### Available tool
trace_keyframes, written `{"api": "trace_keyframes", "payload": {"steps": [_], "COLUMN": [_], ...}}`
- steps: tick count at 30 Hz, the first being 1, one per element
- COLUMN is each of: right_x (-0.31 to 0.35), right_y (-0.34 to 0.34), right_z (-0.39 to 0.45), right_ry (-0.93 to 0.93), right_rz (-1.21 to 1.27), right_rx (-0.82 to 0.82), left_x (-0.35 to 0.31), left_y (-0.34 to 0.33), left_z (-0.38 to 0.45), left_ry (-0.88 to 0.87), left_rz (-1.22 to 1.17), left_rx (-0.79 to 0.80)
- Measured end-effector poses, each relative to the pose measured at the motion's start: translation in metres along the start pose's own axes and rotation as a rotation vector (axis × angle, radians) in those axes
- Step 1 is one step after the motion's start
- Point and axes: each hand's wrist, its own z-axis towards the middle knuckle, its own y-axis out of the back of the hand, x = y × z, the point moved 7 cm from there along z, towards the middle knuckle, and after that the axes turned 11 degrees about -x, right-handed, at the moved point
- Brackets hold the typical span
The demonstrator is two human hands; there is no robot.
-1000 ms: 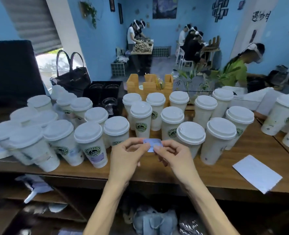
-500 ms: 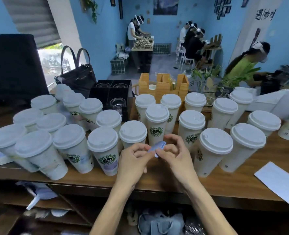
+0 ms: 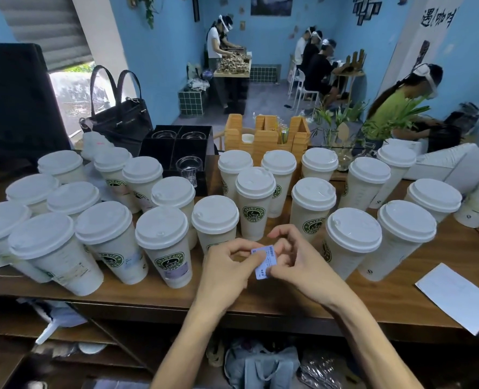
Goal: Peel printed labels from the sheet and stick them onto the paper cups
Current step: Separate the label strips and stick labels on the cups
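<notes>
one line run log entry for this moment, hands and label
phase: peeling | left hand: pinches label | right hand: pinches label | label: above table edge, not on a cup | cups: lidded, upright

Matt paper cups [image 3: 253,211] with smooth plastic lids beyond the hands, glossy pale-blue printed label [image 3: 264,262] between the fingers, brown wood-grain counter [image 3: 373,301] beneath

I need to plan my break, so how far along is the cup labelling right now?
Some is done: a front cup on the left already carries a purplish label. In hand: the left hand and right hand pinch one small printed label, not yet on a cup. Left: the cups on the right, like this one, show no label from here.
</notes>
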Motion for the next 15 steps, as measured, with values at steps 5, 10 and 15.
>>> {"api": "trace_keyframes", "payload": {"steps": [5, 10, 15], "right_x": [-0.005, -0.009, -0.006], "right_y": [0.009, 0.011, 0.005], "right_z": [0.001, 0.000, 0.000], "right_ry": [-0.027, -0.055, -0.028], "right_rz": [0.155, 0.240, 0.183], "right_rx": [-0.091, -0.160, -0.089], "left_x": [0.005, 0.005, 0.000], "left_y": [0.004, 0.007, 0.003], "left_z": [0.001, -0.004, -0.004], "left_ry": [0.104, 0.122, 0.045], "left_rz": [-0.137, -0.141, -0.054], "left_rx": [-0.065, -0.078, -0.054]}}
